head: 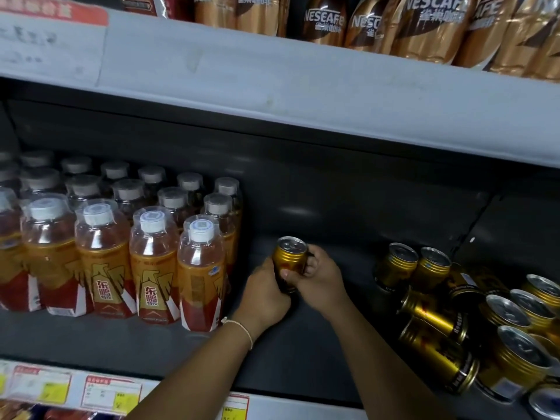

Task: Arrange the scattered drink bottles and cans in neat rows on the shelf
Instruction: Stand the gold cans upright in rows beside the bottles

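A gold can [290, 255] stands upright in the middle of the dark shelf [318, 344]. My left hand [266, 295] grips its lower left side and my right hand [318, 278] wraps round its right side. To the left, orange drink bottles [153, 262] with white caps stand in neat rows. On the right, several gold cans [472, 313] are scattered; some stand upright and some lie on their sides in a heap.
The grey upper shelf [303, 95] hangs low over the work area and carries brown Nescafe bottles [424, 25]. Price tags [112, 395] run along the front edge of the shelf. Bare shelf floor lies between the bottles and the can heap.
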A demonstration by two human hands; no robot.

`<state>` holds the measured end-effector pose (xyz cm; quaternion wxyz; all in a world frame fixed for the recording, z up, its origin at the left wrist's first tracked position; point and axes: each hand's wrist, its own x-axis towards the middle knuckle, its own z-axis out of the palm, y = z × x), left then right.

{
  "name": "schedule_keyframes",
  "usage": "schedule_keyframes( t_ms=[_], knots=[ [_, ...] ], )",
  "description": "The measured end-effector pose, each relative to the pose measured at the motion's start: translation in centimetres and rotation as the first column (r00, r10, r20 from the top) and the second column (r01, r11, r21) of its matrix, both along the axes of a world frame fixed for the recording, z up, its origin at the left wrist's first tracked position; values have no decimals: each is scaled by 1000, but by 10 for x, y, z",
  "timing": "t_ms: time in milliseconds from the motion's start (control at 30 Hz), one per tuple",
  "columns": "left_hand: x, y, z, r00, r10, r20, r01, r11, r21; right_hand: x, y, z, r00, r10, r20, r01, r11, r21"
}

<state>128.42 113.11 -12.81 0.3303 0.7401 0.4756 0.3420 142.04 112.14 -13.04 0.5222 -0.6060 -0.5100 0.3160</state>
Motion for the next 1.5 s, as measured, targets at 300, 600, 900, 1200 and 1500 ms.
schedule_keyframes(
  t_ms=[300, 600, 900, 1200, 1500],
  knots=[
    [-10, -2, -2, 975, 111, 194, -88, 989, -122, -15, 27, -2, 985, -72, 158, 68, 997, 27],
    [-15, -1, -6, 955, 161, 249, -136, 984, -111, -29, 43, -8, 977, -117, 181, 121, 993, -11],
    [-15, 4, -6, 944, 114, 309, -93, 992, -83, -30, 40, -19, 984, -81, 157, 77, 996, 33],
    [-13, 9, -11, 931, 110, 348, -58, 986, -157, -25, 40, -24, 985, -92, 149, 88, 996, 33],
    [-15, 13, -14, 928, 64, 368, 9, 981, -195, -20, 38, -26, 975, -101, 199, 98, 995, 27]
  ],
)
